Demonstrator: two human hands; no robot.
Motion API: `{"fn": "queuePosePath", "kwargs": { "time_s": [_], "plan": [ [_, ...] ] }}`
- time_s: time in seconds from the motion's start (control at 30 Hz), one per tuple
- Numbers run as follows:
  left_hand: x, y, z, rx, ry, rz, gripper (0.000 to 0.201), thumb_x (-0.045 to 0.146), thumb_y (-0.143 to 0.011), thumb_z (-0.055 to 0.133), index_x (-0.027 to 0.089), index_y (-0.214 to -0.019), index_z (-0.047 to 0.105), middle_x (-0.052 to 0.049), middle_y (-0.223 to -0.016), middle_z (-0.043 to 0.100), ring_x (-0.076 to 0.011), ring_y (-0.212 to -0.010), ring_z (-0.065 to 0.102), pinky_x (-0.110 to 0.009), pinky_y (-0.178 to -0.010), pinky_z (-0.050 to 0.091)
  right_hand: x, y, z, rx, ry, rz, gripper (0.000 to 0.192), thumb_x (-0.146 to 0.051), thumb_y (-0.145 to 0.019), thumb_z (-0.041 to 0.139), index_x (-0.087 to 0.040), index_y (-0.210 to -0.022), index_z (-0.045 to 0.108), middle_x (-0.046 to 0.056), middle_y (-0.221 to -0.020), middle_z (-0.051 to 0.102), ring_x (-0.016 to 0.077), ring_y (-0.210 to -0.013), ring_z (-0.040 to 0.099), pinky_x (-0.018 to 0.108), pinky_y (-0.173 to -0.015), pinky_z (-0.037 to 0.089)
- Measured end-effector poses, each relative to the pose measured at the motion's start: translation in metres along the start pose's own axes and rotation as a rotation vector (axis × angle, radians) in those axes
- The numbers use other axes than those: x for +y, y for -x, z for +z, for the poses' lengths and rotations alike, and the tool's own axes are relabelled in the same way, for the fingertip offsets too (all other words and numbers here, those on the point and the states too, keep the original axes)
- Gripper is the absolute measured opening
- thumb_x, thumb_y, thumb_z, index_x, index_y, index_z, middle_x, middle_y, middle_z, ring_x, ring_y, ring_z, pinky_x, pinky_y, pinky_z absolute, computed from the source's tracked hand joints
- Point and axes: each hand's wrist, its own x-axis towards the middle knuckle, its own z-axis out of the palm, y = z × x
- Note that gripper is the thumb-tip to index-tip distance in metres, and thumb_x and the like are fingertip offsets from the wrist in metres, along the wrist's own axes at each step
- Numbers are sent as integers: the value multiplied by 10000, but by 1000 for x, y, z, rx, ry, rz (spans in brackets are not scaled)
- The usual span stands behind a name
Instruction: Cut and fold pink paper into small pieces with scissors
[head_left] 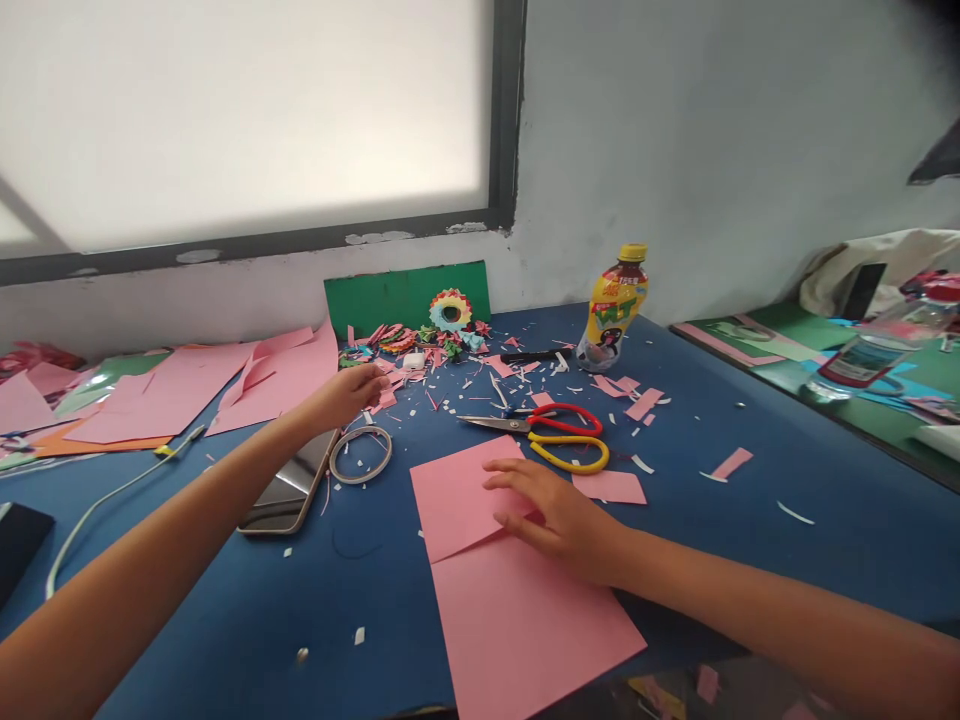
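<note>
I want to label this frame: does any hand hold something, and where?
The right hand only presses flat on the folded pink paper. The left hand reaches into scraps; any grip cannot be told.

We cannot see our left hand (pixel 351 392) fingertips among scraps; the pink sheet (pixel 517 610) runs off the bottom edge.

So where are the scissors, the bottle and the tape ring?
scissors (pixel 556 432), head view, where handles meet blades
bottle (pixel 616 305), head view, on its label
tape ring (pixel 361 454), head view, on its band
</note>
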Motion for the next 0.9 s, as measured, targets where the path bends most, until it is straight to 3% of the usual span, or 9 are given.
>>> {"fn": "queuePosePath", "kwargs": {
  "time_s": [0.1,0.17,0.23,0.4,0.5,0.57,0.7,0.77,0.9],
  "plan": [
    [33,20,9,-87,158,101,398,419,-865,284,167,-1065,518,-21,-770,570,-121,-658,523,-242,-597,440,-5,-10,-4,91,-90,-15,299,-357,-857,456,-180,-1081,546,100,-1198,546,209,-1124,487,386,-956,386],
    [51,34,15,-205,439,220,358,372,-851,364,163,-1087,534,-36,-831,584,-119,-685,533,-265,-645,461,-8,-19,-9,121,-120,-22,294,-362,-854,464,-186,-1080,532,94,-1154,563,206,-1073,512,381,-912,414],
    [62,44,20,-279,573,245,315,334,-849,405,166,-1064,562,-37,-842,602,-117,-692,559,-265,-653,473,-10,-28,-15,147,-123,-14,303,-378,-845,482,-188,-1077,530,91,-1120,574,206,-1021,531,382,-875,429],
    [71,51,34,-308,732,186,226,302,-836,476,164,-956,609,-38,-828,650,-130,-726,614,-265,-654,497,-12,-47,-20,89,-387,45,336,-421,-807,542,-174,-1036,536,62,-937,628,169,-844,600,331,-753,479],
    [71,47,42,-220,815,98,210,339,-796,538,149,-856,604,-38,-771,660,-154,-760,629,-291,-703,502,-12,-56,-16,38,-607,63,275,-380,-781,583,-164,-950,564,38,-854,641,152,-804,622,308,-737,490],
    [70,48,45,-156,739,36,241,388,-773,562,152,-799,598,-42,-755,662,-173,-762,631,-308,-711,502,-10,-62,-15,107,-649,79,232,-342,-747,619,-160,-885,583,25,-828,634,145,-793,618,303,-744,487],
    [66,63,54,-49,248,54,297,441,-794,526,197,-946,602,-85,-1007,654,-235,-897,610,-390,-779,484,-4,-78,-25,288,-798,145,129,-263,-723,597,-175,-810,561,-10,-759,593,124,-763,606,309,-781,484],
    [65,77,62,-1,88,206,312,398,-800,533,197,-1035,574,-111,-1151,600,-261,-1059,547,-448,-899,426,-1,-84,-32,311,-928,179,64,-220,-717,553,-183,-758,521,-34,-695,554,111,-714,605,315,-787,490],
    [65,97,82,-103,-41,493,408,353,-814,521,204,-1192,483,-121,-1345,447,-282,-1257,370,-530,-1023,277,6,-91,-34,222,-949,248,90,-148,-677,503,-180,-760,494,-53,-658,482,80,-601,558,248,-635,486]
  ]
}}
